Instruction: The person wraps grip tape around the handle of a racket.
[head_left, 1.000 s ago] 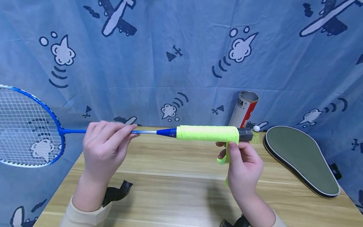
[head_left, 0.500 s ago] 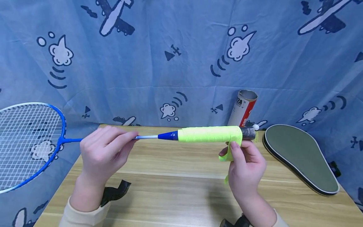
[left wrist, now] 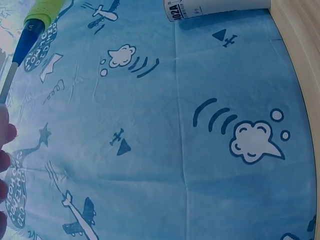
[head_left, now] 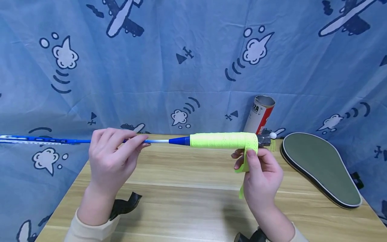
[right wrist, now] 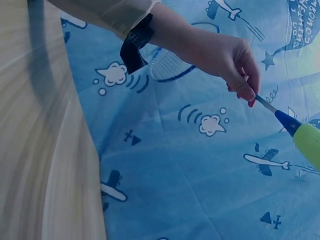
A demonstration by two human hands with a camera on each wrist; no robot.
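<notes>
A blue badminton racket (head_left: 179, 141) is held level above the table, its head edge-on at the far left in the head view. My left hand (head_left: 112, 158) pinches the thin shaft between thumb and fingers. Yellow-green grip tape (head_left: 222, 140) covers most of the handle in overlapping turns, and the dark handle end (head_left: 264, 140) shows bare at the right. Just below that end, my right hand (head_left: 263, 178) pinches the tape's loose tail (head_left: 247, 161), which hangs down behind the hand. The right wrist view shows the left hand (right wrist: 232, 65) on the shaft; the right hand is out of that view.
Behind the handle stands a red and white shuttlecock tube (head_left: 260, 116), with a shuttlecock (head_left: 273, 137) beside it. A green paddle-shaped case (head_left: 321, 168) lies at the table's right. Blue printed cloth (head_left: 151, 67) hangs along the back of the wooden table (head_left: 181, 201).
The racket has rolled about its long axis, its head turning from face-on to edge-on. The handle's tape-covered part reaches slightly further right, and the right hand has moved slightly right with the tail.
</notes>
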